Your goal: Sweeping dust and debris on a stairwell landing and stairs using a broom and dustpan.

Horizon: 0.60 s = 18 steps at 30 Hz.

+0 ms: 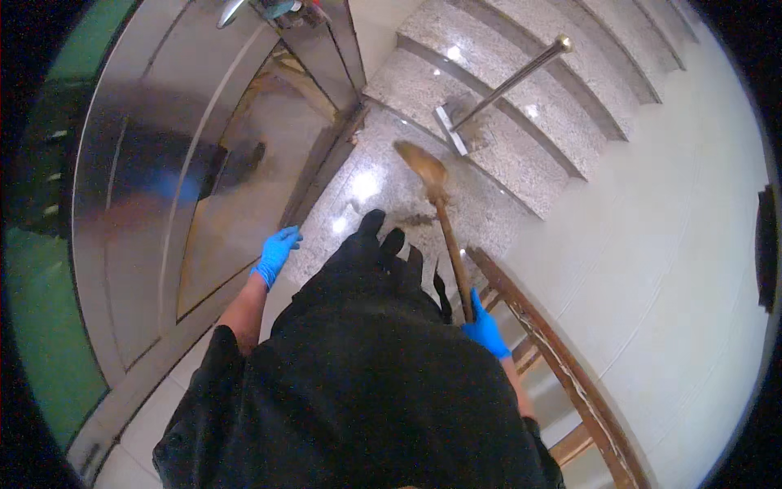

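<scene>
My right hand (487, 330), in a blue glove, is closed around the wooden handle of a broom (451, 244). The broom's brown bristle head (424, 164) is at the far end, over the speckled stone floor near the lowest stair. My left hand (280, 252), also blue-gloved, hangs beside the metal door with its fingers apart and nothing in it. Some dark debris (416, 219) lies on the floor between my feet and the broom. On the stairs a metal post (513, 82) with a round brass-coloured knob rises from a pale base plate (451, 131).
A large metal door (146, 232) with a handle (232, 12) stands at the left. Stone stairs (482, 67) curve up at the top right. A wooden ladder-like frame (568, 367) leans by the pale wall (660, 275) at my right.
</scene>
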### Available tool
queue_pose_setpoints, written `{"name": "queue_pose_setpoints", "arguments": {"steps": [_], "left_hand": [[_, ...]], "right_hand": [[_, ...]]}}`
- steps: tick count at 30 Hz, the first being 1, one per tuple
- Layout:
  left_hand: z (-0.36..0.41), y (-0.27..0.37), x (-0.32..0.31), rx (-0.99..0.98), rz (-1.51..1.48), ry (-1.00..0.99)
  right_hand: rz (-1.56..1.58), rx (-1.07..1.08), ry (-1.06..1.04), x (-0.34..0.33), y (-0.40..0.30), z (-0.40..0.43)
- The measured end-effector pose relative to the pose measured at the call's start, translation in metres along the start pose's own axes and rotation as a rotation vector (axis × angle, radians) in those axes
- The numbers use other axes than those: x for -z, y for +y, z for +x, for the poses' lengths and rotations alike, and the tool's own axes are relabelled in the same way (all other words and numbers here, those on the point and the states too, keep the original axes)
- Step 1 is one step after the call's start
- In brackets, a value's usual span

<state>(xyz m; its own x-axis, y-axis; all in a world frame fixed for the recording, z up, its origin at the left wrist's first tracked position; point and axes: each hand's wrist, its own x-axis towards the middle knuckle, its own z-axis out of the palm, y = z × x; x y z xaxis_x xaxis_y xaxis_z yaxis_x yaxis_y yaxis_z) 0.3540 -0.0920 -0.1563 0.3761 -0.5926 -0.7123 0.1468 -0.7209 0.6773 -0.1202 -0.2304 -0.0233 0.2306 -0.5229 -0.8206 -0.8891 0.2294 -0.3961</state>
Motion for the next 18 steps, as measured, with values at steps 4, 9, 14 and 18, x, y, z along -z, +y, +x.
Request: {"name": "queue_pose_setpoints", "arguments": {"steps": [4,9,14,18], "left_hand": [[-0.043,-0.029,-0.001,0.056,0.029,0.042],[-0.068,-0.047,0.000,0.045,0.018,0.084],[-0.101,-0.026,-0.001,0.092,0.045,0.188],[-0.108,-0.050,0.001,0.045,-0.040,0.220]], "right_hand": [[-0.108,0.097,-0.090,-0.006,-0.017,0.090],[-0.618,0.124,-0.068,-0.013,-0.037,0.214],[-0.834,0.148,-0.052,-0.016,-0.014,0.238],[-0.888,0.141,-0.057,0.002,0.005,0.224]]}}
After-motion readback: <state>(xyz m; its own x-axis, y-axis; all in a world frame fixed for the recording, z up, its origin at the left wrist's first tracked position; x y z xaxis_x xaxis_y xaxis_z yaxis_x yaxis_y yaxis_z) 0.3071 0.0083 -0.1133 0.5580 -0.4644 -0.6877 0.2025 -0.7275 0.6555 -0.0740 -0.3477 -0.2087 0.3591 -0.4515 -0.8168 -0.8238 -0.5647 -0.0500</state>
